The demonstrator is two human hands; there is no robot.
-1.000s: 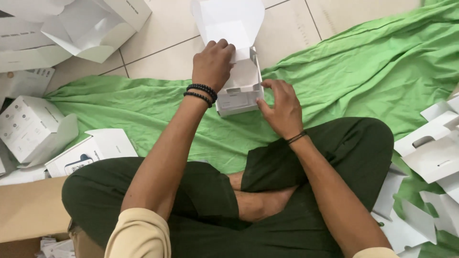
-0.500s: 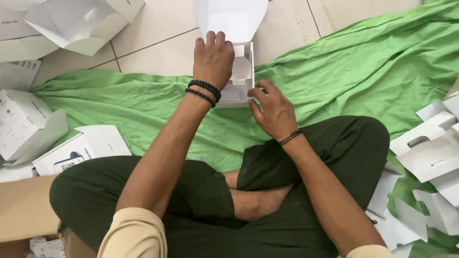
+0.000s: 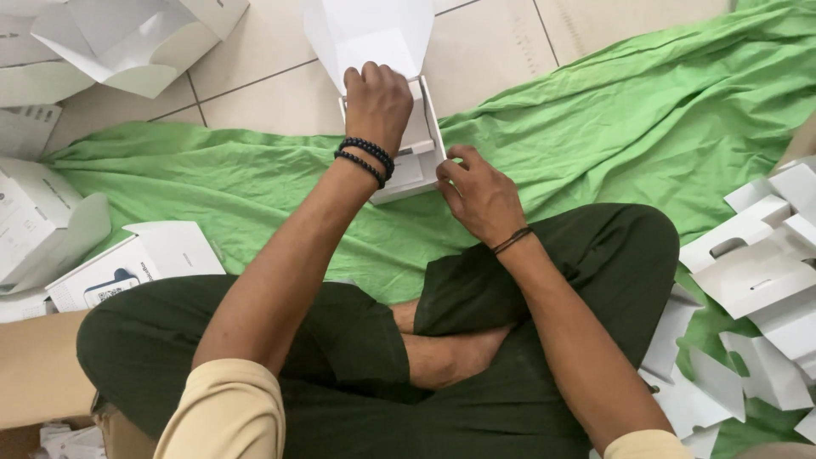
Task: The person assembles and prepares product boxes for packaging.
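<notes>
I sit cross-legged on a green cloth (image 3: 255, 183) spread over a tiled floor. A white cardboard box (image 3: 421, 144) with its lid flap raised stands on the cloth in front of me. My left hand (image 3: 376, 98), with black bead bracelets at the wrist, grips the box's top back edge below the flap. My right hand (image 3: 476, 191), with a thin dark wristband, pinches the box's near right corner with its fingertips.
Folded white boxes lie at the left (image 3: 34, 221) and upper left (image 3: 136, 38). A flat white carton with a blue mark (image 3: 127, 268) rests by my left knee. Several flat white cardboard pieces (image 3: 756, 280) are piled at the right. A brown cardboard sheet (image 3: 34, 365) lies at lower left.
The view has drifted slightly. Both hands stay on the white box; my right hand has shifted a little along its near right corner.
</notes>
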